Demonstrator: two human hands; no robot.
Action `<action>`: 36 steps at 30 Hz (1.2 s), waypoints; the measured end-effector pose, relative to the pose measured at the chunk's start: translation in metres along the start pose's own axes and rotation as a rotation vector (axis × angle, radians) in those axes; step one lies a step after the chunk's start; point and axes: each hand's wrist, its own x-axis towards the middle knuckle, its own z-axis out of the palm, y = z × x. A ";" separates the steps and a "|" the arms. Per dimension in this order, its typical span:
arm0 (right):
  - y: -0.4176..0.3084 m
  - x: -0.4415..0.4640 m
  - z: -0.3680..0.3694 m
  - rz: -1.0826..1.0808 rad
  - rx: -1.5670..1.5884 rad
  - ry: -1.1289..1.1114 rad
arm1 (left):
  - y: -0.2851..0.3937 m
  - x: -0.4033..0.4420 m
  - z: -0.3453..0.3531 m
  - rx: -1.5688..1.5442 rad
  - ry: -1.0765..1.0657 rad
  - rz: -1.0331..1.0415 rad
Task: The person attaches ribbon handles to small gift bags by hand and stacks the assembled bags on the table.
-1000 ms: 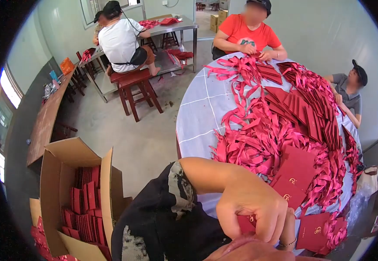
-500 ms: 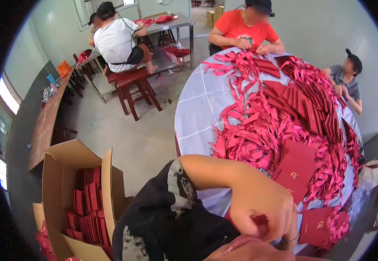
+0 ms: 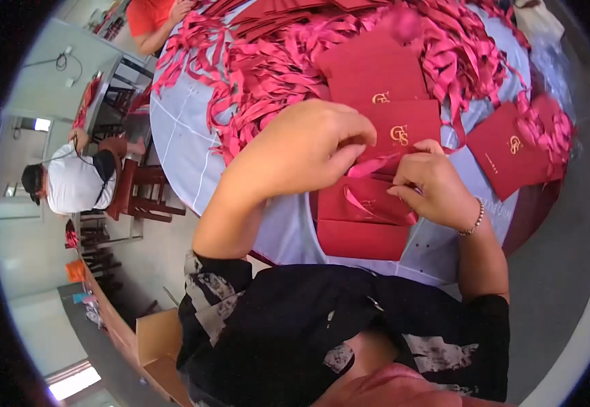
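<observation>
A red paper bag (image 3: 363,239) with pink ribbon lies on the round table in front of me. My left hand (image 3: 312,146) comes over it from the left, with thumb and finger curled at a loop of pink ribbon (image 3: 376,165). On the other side my right hand (image 3: 434,182), a beaded bracelet at its wrist, pinches at the same ribbon and touches the bag's right edge. Just beyond the hands are stacked red bags (image 3: 414,125) with gold lettering. The fingertips partly hide the ribbon ends.
Many pink ribbons (image 3: 274,81) are heaped across the table (image 3: 183,146). Another lettered red bag (image 3: 505,152) lies at the right, near clear plastic (image 3: 553,71). A cardboard box (image 3: 159,336) stands at lower left. One person in red (image 3: 149,24) and one in white (image 3: 81,180) are at other places.
The view has swung down and to the right, onto the table before me. My right hand, largely hidden earlier, now shows fully; both hands are over the bag with the ribbon.
</observation>
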 end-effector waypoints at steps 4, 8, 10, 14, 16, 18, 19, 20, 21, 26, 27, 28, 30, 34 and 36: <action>-0.002 -0.004 -0.003 -0.059 -0.002 0.113 | 0.008 -0.008 0.023 -0.017 -0.048 -0.025; -0.002 -0.007 0.000 -0.113 -0.023 0.230 | 0.010 -0.017 0.048 0.002 -0.054 -0.053; -0.001 -0.007 0.001 -0.154 -0.038 0.226 | 0.006 -0.019 0.057 0.031 -0.051 -0.045; 0.004 -0.008 -0.010 -0.091 0.090 0.173 | 0.009 -0.021 0.062 0.129 0.032 0.046; 0.007 -0.007 -0.011 0.025 0.179 0.183 | 0.012 -0.022 0.061 0.156 0.033 0.073; 0.010 -0.006 -0.012 0.015 0.209 0.165 | 0.015 -0.023 0.062 0.187 0.038 0.101; 0.011 -0.006 -0.013 0.073 0.306 0.055 | 0.016 -0.024 0.063 0.211 0.030 0.122; 0.013 -0.006 -0.013 0.128 0.404 -0.056 | 0.017 -0.024 0.064 0.236 0.024 0.141; 0.013 -0.005 -0.015 0.134 0.404 -0.053 | 0.019 -0.024 0.065 0.232 0.021 0.145; 0.017 0.000 -0.018 0.117 0.561 -0.327 | 0.023 -0.026 0.069 0.244 0.011 0.264; 0.016 0.001 -0.018 0.121 0.562 -0.319 | 0.024 -0.026 0.069 0.249 0.004 0.272; 0.013 0.002 -0.019 0.186 0.618 -0.323 | 0.025 -0.026 0.068 0.249 -0.001 0.277; 0.012 0.001 -0.017 0.247 0.675 -0.325 | 0.026 -0.027 0.065 0.254 -0.010 0.247; 0.004 -0.004 -0.002 0.325 0.763 -0.083 | 0.021 -0.027 0.061 0.223 0.014 0.192; 0.010 -0.003 0.006 0.411 0.886 0.122 | 0.021 -0.026 0.056 0.120 -0.037 0.165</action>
